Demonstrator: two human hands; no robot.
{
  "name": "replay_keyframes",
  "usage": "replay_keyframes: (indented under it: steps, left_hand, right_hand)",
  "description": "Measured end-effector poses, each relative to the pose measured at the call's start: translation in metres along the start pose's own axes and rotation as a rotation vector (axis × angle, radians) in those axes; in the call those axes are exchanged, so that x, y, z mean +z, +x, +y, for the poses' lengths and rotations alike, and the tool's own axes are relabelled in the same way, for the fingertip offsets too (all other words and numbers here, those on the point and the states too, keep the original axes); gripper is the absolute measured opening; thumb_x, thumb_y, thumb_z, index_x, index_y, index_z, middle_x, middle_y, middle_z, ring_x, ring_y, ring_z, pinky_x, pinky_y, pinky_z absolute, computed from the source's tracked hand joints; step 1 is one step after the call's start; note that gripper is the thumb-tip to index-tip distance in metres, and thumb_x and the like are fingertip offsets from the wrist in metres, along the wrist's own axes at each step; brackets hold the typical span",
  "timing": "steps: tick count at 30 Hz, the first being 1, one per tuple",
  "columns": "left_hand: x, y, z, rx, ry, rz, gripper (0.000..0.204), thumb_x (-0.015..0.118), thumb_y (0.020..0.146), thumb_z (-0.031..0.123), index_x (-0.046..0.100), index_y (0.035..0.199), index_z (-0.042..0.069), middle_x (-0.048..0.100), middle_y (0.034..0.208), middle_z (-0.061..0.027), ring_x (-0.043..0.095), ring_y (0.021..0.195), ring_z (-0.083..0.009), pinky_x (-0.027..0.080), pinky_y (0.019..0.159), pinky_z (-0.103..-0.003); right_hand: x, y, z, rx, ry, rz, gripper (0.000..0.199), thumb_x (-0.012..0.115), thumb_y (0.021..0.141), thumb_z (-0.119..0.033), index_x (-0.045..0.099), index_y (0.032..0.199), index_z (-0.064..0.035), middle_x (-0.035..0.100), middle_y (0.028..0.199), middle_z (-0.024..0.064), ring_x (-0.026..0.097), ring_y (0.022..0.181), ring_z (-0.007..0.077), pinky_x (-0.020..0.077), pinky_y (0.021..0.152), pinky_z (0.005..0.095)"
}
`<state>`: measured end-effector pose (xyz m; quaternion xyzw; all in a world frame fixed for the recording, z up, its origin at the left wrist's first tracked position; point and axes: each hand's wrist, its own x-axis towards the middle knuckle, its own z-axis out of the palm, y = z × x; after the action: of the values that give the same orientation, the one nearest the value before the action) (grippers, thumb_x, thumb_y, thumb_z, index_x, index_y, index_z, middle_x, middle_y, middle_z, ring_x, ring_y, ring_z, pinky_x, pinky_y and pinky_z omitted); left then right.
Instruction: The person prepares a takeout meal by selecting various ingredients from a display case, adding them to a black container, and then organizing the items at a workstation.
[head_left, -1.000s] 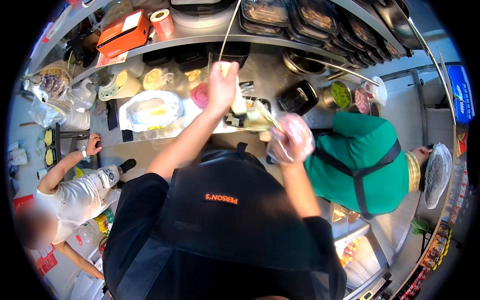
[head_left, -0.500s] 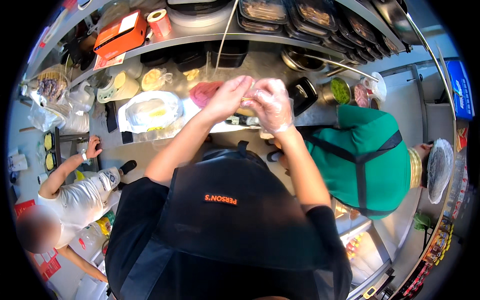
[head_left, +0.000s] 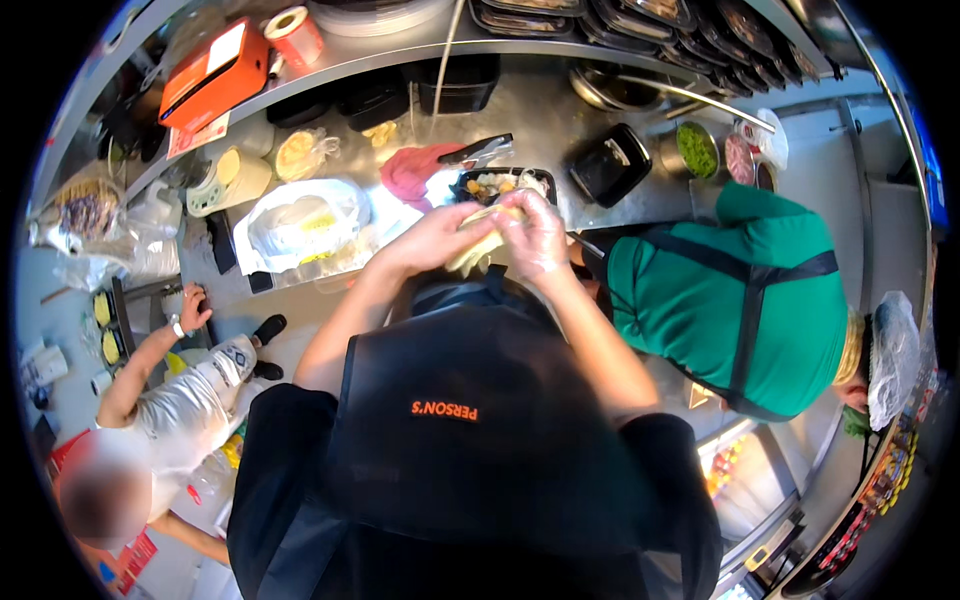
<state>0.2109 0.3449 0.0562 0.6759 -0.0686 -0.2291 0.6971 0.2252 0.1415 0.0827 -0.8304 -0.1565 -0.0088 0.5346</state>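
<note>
The hands are working close together in front of the body, just over the near edge of the bench (head_left: 545, 112). The left hand (head_left: 435, 238), bare, and the right hand (head_left: 532, 235), in a clear glove, are both pinching a soft, pale yellow piece (head_left: 470, 257), which is hanging between them; what it is, I cannot tell.

Just beyond the fingers, a black tray (head_left: 552, 187) is holding mixed food. A red cloth (head_left: 408, 172) is lying to its left, and something with a black handle (head_left: 475, 149) is resting behind it. To the right, a black tub (head_left: 610, 165) is sitting tilted in view, near a pot (head_left: 669, 157) of chopped greens (head_left: 697, 150). A white bag (head_left: 262, 240) is spreading open well to the left.

On the shelf (head_left: 385, 57), an orange box (head_left: 215, 78) and a paper roll (head_left: 293, 37) are standing beside each other. A co-worker (head_left: 690, 310) in green is bending at the right; another person (head_left: 185, 410), in white, is standing at the left.
</note>
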Motion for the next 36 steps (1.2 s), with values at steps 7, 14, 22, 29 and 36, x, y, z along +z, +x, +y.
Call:
replay_keyframes:
  steps: [7,14,22,29,36]
  left_hand:
    - [-0.018,-0.022,-0.003,0.02,0.562,-0.209,0.034,0.067,0.102,0.031,0.07,0.123,0.004,0.074,0.105,-0.0219,0.072,0.095,-0.0329,0.054,0.085,-0.043]
    - [-0.042,-0.003,-0.003,-0.178,0.597,-0.294,0.038,0.06,0.109,0.032,0.072,0.112,-0.004,0.074,0.089,-0.0127,0.065,0.083,-0.0119,0.054,0.075,-0.036]
    - [-0.045,0.001,-0.07,-0.473,-0.685,0.093,0.027,0.058,0.11,0.035,0.063,0.109,0.009,0.062,0.085,0.0014,0.062,0.072,-0.0101,0.055,0.069,-0.028]
    - [-0.044,0.006,-0.056,-0.484,-0.466,0.003,0.034,0.059,0.108,0.017,0.058,0.139,0.003,0.069,0.12,-0.0063,0.067,0.105,-0.0167,0.056,0.093,-0.034]
    - [-0.036,0.008,-0.065,-0.261,0.349,-0.156,0.039,0.067,0.102,0.016,0.061,0.136,-0.001,0.073,0.121,-0.0132,0.068,0.109,-0.0214,0.053,0.095,-0.036]
  right_hand:
    - [0.005,-0.022,0.026,-0.063,-0.159,-0.475,0.037,0.077,0.093,-0.024,0.066,0.124,-0.0062,0.07,0.112,0.0174,0.068,0.106,0.0365,0.0555,0.092,0.0417]
    - [0.024,-0.016,0.031,-0.102,-0.103,-0.345,0.017,0.076,0.09,-0.011,0.078,0.107,-0.0053,0.074,0.098,0.0168,0.073,0.088,0.0353,0.0597,0.077,0.0399]
    - [0.037,0.003,0.027,0.159,0.012,0.21,0.016,0.072,0.091,-0.012,0.076,0.106,-0.0076,0.076,0.101,0.0145,0.075,0.093,0.0339,0.0587,0.083,0.0412]
    - [0.035,0.026,0.101,0.274,-0.673,-0.064,0.038,0.07,0.096,-0.041,0.074,0.123,-0.0152,0.076,0.109,0.0144,0.067,0.109,0.0339,0.0496,0.099,0.0492]
    - [0.007,0.009,0.067,0.121,-0.596,-0.02,0.038,0.071,0.095,-0.036,0.072,0.123,-0.0109,0.075,0.114,0.0149,0.069,0.11,0.0345,0.0538,0.094,0.0494]
